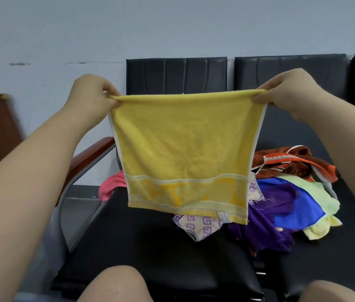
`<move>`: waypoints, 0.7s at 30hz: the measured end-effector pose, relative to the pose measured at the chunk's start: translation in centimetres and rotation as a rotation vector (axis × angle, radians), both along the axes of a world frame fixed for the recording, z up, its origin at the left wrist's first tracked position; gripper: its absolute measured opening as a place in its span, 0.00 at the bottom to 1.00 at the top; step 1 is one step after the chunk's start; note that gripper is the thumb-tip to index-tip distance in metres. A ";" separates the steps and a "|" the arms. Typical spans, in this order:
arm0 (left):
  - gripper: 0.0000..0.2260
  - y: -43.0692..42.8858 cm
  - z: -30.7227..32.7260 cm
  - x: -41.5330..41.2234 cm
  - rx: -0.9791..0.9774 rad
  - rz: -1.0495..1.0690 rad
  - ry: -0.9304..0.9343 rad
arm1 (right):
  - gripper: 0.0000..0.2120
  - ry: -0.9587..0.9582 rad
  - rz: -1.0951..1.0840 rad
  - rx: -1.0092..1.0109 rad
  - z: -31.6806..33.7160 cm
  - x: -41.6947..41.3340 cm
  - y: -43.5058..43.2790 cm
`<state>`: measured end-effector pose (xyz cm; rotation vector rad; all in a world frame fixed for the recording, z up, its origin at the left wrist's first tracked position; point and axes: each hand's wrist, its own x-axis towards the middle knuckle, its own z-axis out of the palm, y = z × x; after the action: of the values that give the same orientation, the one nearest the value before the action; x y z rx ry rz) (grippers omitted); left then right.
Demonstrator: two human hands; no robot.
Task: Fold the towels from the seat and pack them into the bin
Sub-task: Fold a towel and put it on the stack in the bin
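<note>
**Two-handed spread of a towel ahead of the next fold.** The left hand [94, 94], at 10 o'clock in the view, and the right hand [287, 94], at 2 o'clock, each pinch one upper corner of the yellow towel [185, 149] between thumb and curled fingers. Neither hand holds anything else.

The top edge runs taut and nearly level along the 9-to-3 line between the hands. The cloth hangs from it toward 6 o'clock, clear of the seat [150, 253]. A second layer shows behind the lower right corner, so the towel appears already doubled, with the upper edge as the fold; this is a reading, not a certainty.

As held, the span between the hands is slightly greater than the drop, so the long axis lies along 9 to 3. Both hands are equally near the cloth. The coming fold therefore likely turns on carrying one hand across to the other along that line, or on lowering the towel toward 6 o'clock onto the seat.

Behind and below, at 4 to 5 o'clock, lie the unfolded towels: an orange towel [303, 162], a blue towel [296, 208], a purple towel [268, 232] and a patterned towel [198, 227] just under the hanging hem. A pink towel [109, 186] shows at 8 o'clock beside the armrest [89, 158].

The bin is not in view, so its direction from the hands cannot be told.
</note>
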<state>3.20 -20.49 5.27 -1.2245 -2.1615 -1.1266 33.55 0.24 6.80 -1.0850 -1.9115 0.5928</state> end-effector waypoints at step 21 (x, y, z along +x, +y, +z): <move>0.07 2.7 -3.8 1.8 0.571 -0.237 -0.056 | 0.14 0.422 -0.072 0.343 -5.2 -0.6 0.8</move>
<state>5.05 -17.76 1.49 -1.1974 -1.5774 -1.7385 33.00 1.07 1.63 -0.7370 -1.5282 0.3957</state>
